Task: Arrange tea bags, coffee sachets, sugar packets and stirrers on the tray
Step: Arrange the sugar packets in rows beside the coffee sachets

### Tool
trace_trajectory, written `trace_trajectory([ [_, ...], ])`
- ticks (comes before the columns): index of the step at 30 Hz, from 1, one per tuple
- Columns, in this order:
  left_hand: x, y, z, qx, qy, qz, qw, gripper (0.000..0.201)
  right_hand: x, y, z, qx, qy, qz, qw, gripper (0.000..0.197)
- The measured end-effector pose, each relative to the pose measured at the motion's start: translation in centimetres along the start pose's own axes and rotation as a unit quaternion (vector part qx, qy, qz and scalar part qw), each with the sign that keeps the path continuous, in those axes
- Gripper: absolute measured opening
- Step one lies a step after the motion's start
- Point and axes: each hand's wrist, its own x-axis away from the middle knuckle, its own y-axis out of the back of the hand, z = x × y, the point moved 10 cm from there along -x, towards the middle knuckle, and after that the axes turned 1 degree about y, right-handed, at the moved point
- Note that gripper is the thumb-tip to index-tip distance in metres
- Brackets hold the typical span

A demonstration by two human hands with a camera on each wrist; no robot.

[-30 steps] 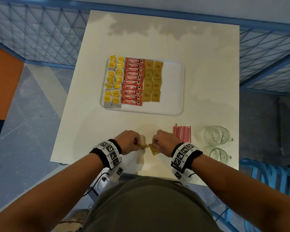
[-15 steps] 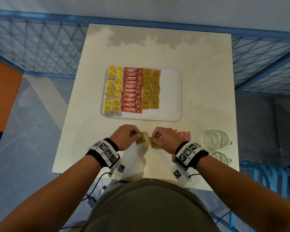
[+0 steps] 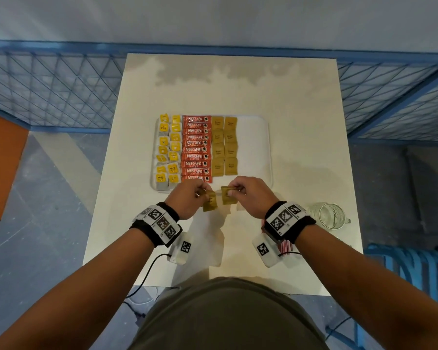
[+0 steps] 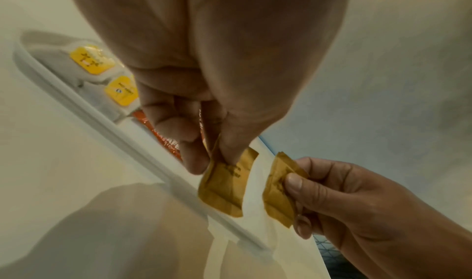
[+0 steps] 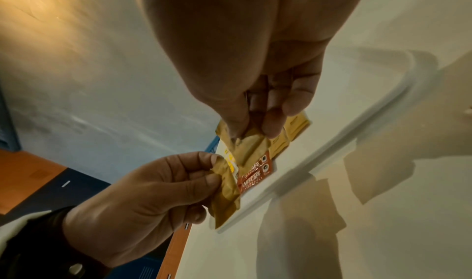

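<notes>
White rectangular tray (image 3: 253,147), centred on table. Tea bags (image 3: 168,150), yellow tags, two columns at its left edge. Red Nescafé coffee sachets (image 3: 196,149), one stacked column beside them. Brown sugar packets (image 3: 224,146), two columns, four rows. Two further brown sugar packets: one (image 3: 210,203) and one (image 3: 228,198) held above the tray's near rim. Red-striped stirrers (image 3: 286,246) on table, off tray.

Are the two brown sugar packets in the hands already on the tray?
Not yet. Left hand pinches one packet, right hand the other, both hanging above the tray edge.
</notes>
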Motion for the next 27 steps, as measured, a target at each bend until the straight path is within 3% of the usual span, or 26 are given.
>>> trace_trajectory([
  [8, -2.5, 2.6, -1.5, 0.006, 0.001, -0.033, 0.999, 0.003, -3.0, 1.5, -0.2, -0.017, 0.005, -0.022, 1.000, 0.001],
  [18, -5.3, 3.7, -0.9, 0.003, 0.010, -0.056, 0.998, 0.013, -6.2, 4.1, -1.0, -0.037, -0.022, -0.097, 0.994, 0.006],
  [27, -7.6, 2.5, -0.2, -0.044, 0.023, -0.043, 0.998, 0.008, -7.4, 0.7, -3.3, 0.013, -0.068, -0.049, 0.996, 0.007],
])
